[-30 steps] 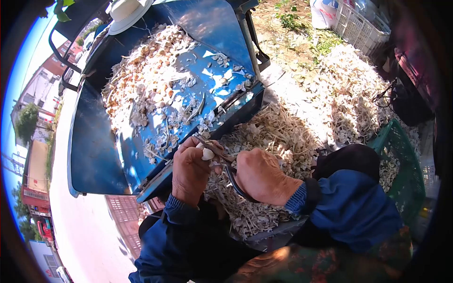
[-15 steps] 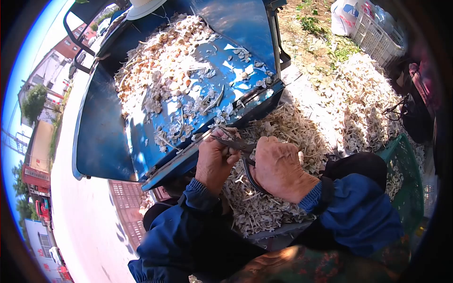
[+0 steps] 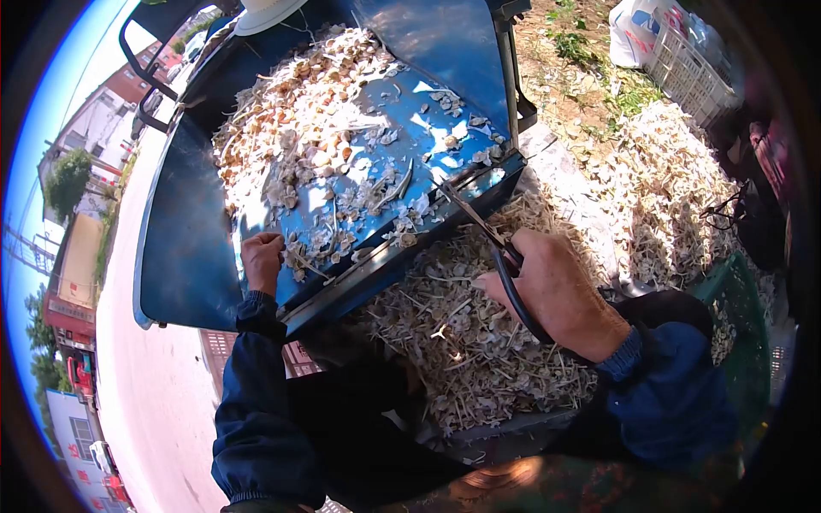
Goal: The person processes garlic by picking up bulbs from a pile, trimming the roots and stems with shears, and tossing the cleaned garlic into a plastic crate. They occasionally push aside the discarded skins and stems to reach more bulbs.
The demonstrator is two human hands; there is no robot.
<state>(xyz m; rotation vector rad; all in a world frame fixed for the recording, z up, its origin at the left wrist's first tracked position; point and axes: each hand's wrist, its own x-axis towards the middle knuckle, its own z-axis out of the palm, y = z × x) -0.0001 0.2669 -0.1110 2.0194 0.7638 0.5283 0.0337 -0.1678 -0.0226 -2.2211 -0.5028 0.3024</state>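
Note:
My right hand is closed round the dark handles of a pair of scissors, whose blades point up and left toward the edge of the blue cargo bed. My left hand is over the near left part of the bed, fingers curled together; whatever they may hold is hidden. Beyond it, a heap of pale garlic bulbs and papery skins spreads across the bed floor. Loose skins and bits of stem lie nearer the lip.
Below the bed, cut stalks and skins form a pile between my knees. Another husk pile lies at right, near a green crate and a white basket. A white hat shows at the top.
My left hand has left the scissors' blades and moved left over the bed, its fingers still curled. My right hand has shifted right with the scissors, which now point up-left.

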